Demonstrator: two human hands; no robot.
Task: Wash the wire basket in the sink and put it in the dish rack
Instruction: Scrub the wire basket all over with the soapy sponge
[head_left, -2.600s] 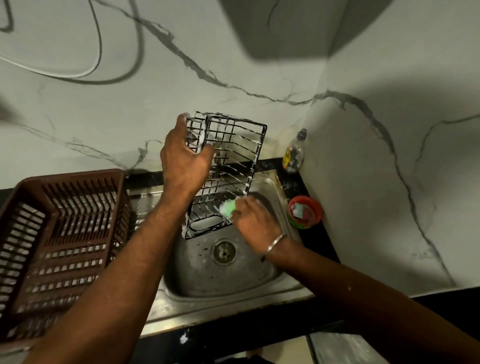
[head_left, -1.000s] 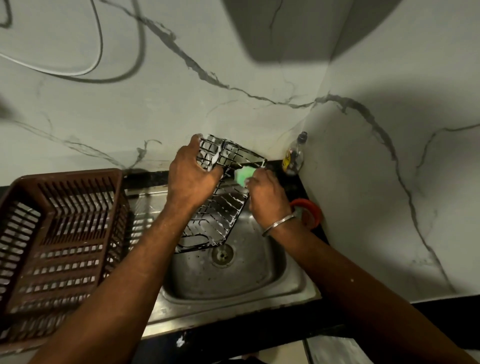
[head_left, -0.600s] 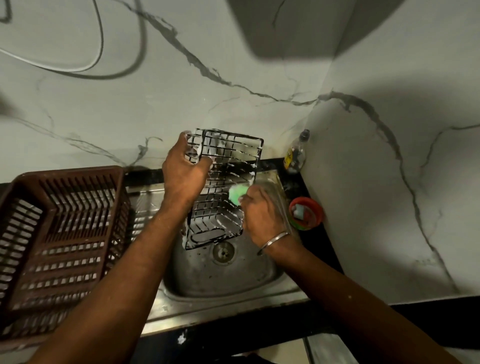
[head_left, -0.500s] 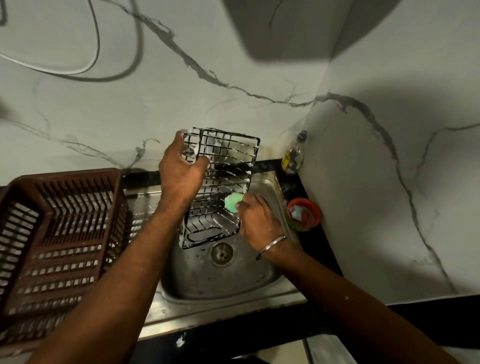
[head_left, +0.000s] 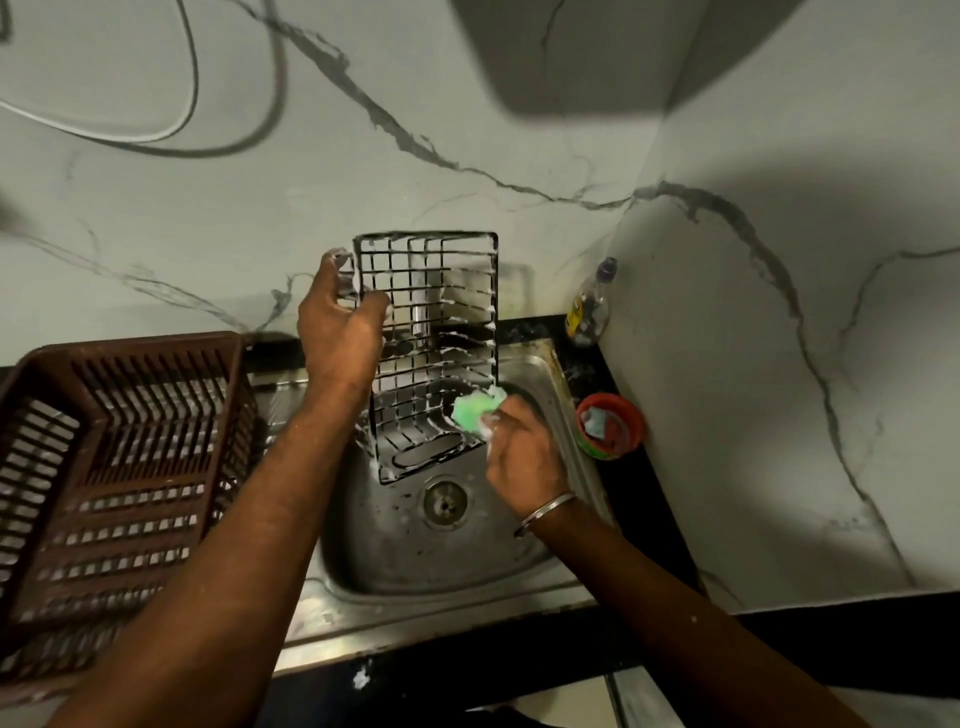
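A black wire basket (head_left: 441, 332), flecked with soap foam, stands on end over the steel sink (head_left: 545, 561). My left hand (head_left: 340, 332) grips its upper left edge, fingers curled through the wires. My right hand (head_left: 519, 447) holds a green sponge (head_left: 475, 410) and presses it against the basket's lower right side. The brown plastic dish rack (head_left: 104, 467) sits on the drainboard to the left of the sink, with nothing in it that I can see.
A small bottle (head_left: 589, 306) stands in the back corner by the wall. A round red and green tub (head_left: 608, 426) sits on the black counter right of the sink. The drain (head_left: 444, 501) lies below the basket. Marble walls close in behind and to the right.
The basket has been tipped flat and then raised on end again. The sponge has slid from its upper part down to its lower right side.
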